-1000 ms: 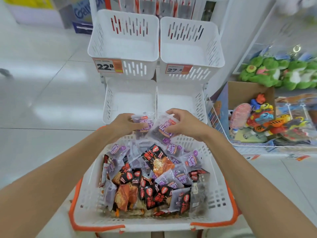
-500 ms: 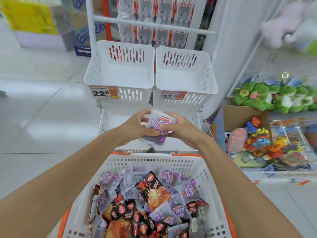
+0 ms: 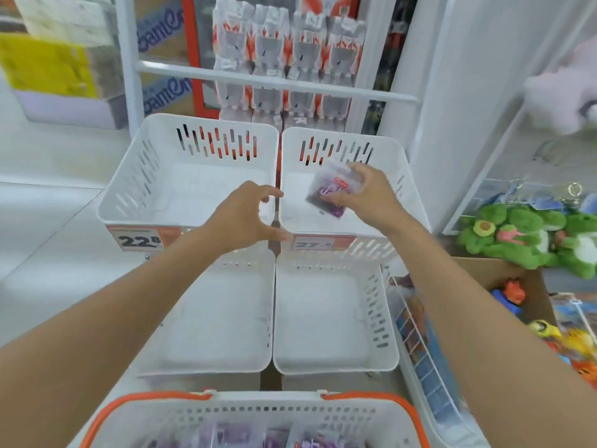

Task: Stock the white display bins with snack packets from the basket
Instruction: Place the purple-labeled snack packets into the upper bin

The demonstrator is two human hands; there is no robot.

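The purple snack packet (image 3: 332, 192), earlier gripped by both hands, is now pinched by the right hand (image 3: 371, 198) alone over the upper right bin (image 3: 403, 195); the left hand (image 3: 245, 218) is held half-open and empty. Four white bins are counted.

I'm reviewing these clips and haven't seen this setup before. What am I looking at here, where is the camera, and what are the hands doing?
No machine here: a person wears a wide-angle camera on the head, looking down along both bare arms. Four white display bins stand in two tiers. The right hand holds a clear snack packet with purple print over the upper right bin. The left hand is empty, fingers loosely curled, over the edge of the upper left bin. The orange-rimmed basket with more packets sits nearest the camera.
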